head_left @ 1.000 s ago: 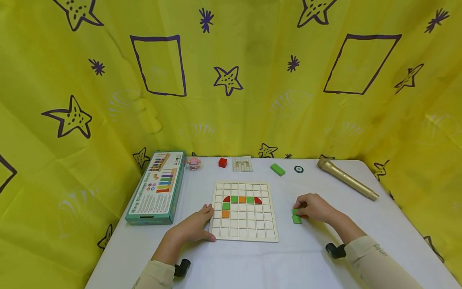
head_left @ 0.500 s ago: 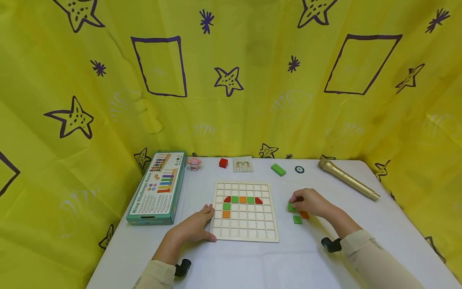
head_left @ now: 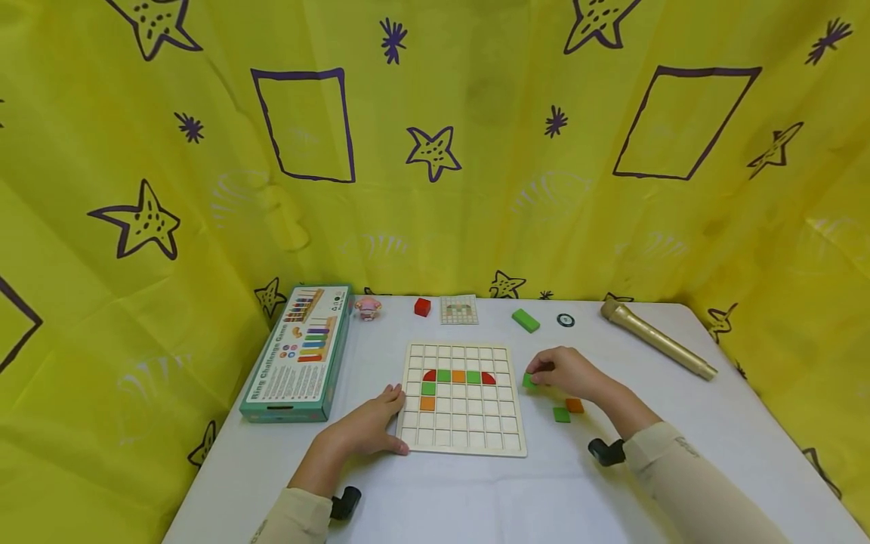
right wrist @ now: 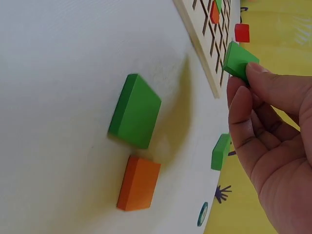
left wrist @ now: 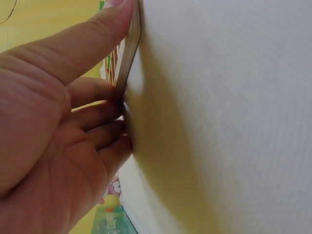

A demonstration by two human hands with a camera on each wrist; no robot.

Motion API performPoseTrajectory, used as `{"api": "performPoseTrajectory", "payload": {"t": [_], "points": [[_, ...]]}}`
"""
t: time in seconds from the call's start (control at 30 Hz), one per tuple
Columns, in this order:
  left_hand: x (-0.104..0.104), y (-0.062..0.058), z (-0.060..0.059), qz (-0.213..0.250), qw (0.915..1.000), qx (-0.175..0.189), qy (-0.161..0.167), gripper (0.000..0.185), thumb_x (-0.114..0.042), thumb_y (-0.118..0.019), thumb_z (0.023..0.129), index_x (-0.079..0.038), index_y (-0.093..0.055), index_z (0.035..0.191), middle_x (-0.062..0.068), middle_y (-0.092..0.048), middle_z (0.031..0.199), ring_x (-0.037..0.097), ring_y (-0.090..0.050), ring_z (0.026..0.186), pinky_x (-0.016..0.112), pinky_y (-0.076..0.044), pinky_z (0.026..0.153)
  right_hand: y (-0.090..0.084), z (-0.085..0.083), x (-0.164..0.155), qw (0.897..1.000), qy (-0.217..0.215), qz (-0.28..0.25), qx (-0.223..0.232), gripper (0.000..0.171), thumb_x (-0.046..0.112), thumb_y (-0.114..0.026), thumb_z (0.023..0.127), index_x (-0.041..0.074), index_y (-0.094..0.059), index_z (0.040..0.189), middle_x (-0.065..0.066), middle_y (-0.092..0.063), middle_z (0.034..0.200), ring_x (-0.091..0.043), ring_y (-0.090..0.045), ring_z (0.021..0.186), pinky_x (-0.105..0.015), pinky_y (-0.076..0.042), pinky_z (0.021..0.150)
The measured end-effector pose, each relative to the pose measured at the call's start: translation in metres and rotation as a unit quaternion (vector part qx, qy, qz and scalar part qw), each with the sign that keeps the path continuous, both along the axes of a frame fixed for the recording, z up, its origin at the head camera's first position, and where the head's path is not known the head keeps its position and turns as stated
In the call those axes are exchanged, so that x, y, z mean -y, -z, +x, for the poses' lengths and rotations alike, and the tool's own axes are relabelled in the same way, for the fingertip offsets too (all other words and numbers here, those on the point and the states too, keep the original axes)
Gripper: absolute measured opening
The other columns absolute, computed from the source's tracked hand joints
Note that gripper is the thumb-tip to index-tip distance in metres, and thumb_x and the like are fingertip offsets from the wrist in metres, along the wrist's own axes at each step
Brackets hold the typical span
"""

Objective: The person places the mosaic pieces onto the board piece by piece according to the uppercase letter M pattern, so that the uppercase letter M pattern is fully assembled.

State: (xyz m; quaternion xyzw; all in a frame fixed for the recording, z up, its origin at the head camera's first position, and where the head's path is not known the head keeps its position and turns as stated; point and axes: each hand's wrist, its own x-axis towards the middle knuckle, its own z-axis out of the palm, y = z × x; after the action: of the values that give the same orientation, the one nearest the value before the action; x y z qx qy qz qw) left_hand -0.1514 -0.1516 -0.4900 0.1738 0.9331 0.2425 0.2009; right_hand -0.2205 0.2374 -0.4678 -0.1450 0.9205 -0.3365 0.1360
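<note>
My left hand (head_left: 363,429) lies flat at the near left corner of the grid board (head_left: 462,446), thumb over its rim and the fingers straight against its edge, as the left wrist view shows (left wrist: 73,122); I judge this keeps the board from sliding on the table (head_left: 476,499). Past the board's right edge my right hand (head_left: 567,372) pinches a small green tile (head_left: 529,381) between thumb and fingertips, lifted off the cloth and just beside the board; in the right wrist view the tile (right wrist: 239,61) hangs tilted above the board's rim. Nearer me on the table lie a second green tile (head_left: 560,414) and an orange tile (head_left: 575,405), touching or nearly so, handy to that hand, it seems. On the board a red, green, orange, green, red row sits in the second line, with a green and an orange piece (head_left: 426,403) under its left end. Along the far edge stand a box (head_left: 299,351), a pink figure (head_left: 368,307), a red cube (head_left: 423,306), a pattern card (head_left: 458,309), a green block (head_left: 526,319), a dark ring (head_left: 566,319) and a gold tube (head_left: 655,337). A second ago my right hand rested low over the loose tiles; since then it has carried the green tile toward the board, baring the orange one, while my left hand has not shifted.
</note>
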Motion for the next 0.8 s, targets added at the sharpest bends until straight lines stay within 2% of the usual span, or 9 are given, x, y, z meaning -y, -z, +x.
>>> {"api": "performPoseTrajectory", "payload": {"t": [0.2,0.53,0.8], "points": [[0.0,0.001,0.0,0.002,1.0,0.0,-0.002,0.101,-0.038,-0.087,0.076,-0.001,-0.036,0.155,0.011,-0.026,0.164,0.029,-0.017,0.153,0.047,-0.025,0.12,-0.001,-0.005,0.012,1.0,-0.01,-0.021,0.0,0.006,0.008,-0.072,0.093,0.007,-0.074,0.098,0.001,-0.069,0.088,-0.016,-0.059,0.079,-0.03,-0.054,0.074],[0.001,-0.002,0.001,0.007,1.0,0.003,-0.006,0.101,-0.035,-0.088,0.075,0.0,-0.036,0.154,0.011,-0.026,0.164,0.029,-0.017,0.153,0.048,-0.024,0.12,-0.002,-0.01,0.036,0.999,-0.001,-0.035,0.035,0.005,0.008,-0.072,0.094,0.009,-0.074,0.098,0.0,-0.068,0.09,-0.017,-0.06,0.08,-0.032,-0.056,0.075],[0.0,0.0,0.0,0.008,1.0,0.004,-0.003,0.102,-0.036,-0.088,0.075,0.0,-0.035,0.155,0.011,-0.026,0.164,0.029,-0.017,0.153,0.047,-0.024,0.12,-0.003,-0.014,0.054,0.999,-0.033,-0.032,0.019,0.004,0.009,-0.072,0.093,0.009,-0.075,0.096,0.001,-0.07,0.094,-0.016,-0.06,0.083,-0.031,-0.055,0.075]]}}
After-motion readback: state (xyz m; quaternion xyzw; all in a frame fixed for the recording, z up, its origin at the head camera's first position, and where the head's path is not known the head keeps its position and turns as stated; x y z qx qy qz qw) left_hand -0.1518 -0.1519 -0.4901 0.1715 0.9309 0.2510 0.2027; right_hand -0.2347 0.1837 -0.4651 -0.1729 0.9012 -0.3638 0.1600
